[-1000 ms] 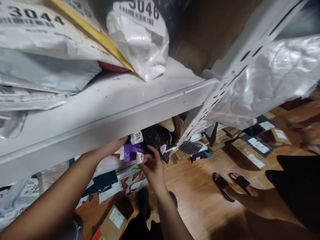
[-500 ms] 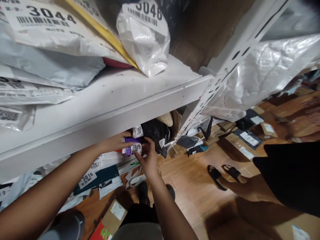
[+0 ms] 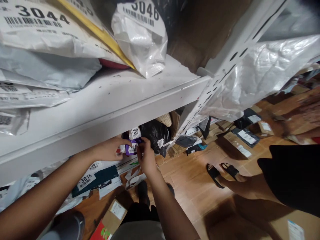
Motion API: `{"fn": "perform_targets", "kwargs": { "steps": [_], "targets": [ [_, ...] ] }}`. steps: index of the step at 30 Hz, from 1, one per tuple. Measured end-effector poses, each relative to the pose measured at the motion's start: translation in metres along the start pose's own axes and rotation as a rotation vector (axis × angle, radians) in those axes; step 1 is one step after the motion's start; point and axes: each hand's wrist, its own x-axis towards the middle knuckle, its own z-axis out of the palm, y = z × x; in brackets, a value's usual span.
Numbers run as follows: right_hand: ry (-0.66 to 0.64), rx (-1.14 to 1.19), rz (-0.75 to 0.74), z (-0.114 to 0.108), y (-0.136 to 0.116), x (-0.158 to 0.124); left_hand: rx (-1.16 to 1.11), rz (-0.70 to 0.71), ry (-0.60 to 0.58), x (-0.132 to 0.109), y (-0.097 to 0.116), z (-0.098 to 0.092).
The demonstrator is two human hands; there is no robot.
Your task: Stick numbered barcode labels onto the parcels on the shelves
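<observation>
A small purple package (image 3: 132, 149) with a white number label is held below the shelf edge, between my two hands. My left hand (image 3: 111, 149) is closed on its left side, with a small white-and-red item (image 3: 121, 150) at the fingertips. My right hand (image 3: 147, 156) pinches the package's right edge. Just behind stands a white-labelled packet (image 3: 135, 133) marked 3026. Farther right on the lower shelf sits a black plastic bag (image 3: 155, 133) with a white label.
Above my hands runs a white shelf (image 3: 105, 103) carrying labelled parcels, among them a white pouch (image 3: 141, 43). A perforated post (image 3: 212, 90) rises at its right end. At right, a person's sandalled feet (image 3: 222, 173) stand near boxes (image 3: 237, 145) on the floor.
The purple package has shifted slightly left and turned, and more of the packet behind it shows. My left hand has drawn back a little to the left; my right fingers have moved to the package's edge.
</observation>
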Motion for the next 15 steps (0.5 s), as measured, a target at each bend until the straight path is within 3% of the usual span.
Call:
{"fn": "perform_targets", "kwargs": {
  "steps": [4, 8, 10, 13, 15],
  "targets": [
    [-0.113, -0.285, 0.094, -0.001, -0.015, 0.012, 0.018, -0.007, 0.055, 0.000, 0.005, 0.006],
    [-0.173, -0.624, 0.266, -0.013, -0.041, 0.016, -0.044, -0.086, 0.190, 0.003, 0.009, 0.015],
    [-0.104, -0.634, 0.129, -0.019, -0.046, 0.012, -0.100, -0.075, 0.235, 0.007, 0.010, 0.016],
    [0.020, -0.424, -0.278, -0.017, -0.035, 0.004, -0.174, -0.001, 0.216, 0.017, 0.010, 0.011],
    [0.075, -0.334, -0.365, -0.008, -0.019, 0.003, -0.234, 0.029, 0.174, 0.020, 0.010, 0.005]
  ]
}}
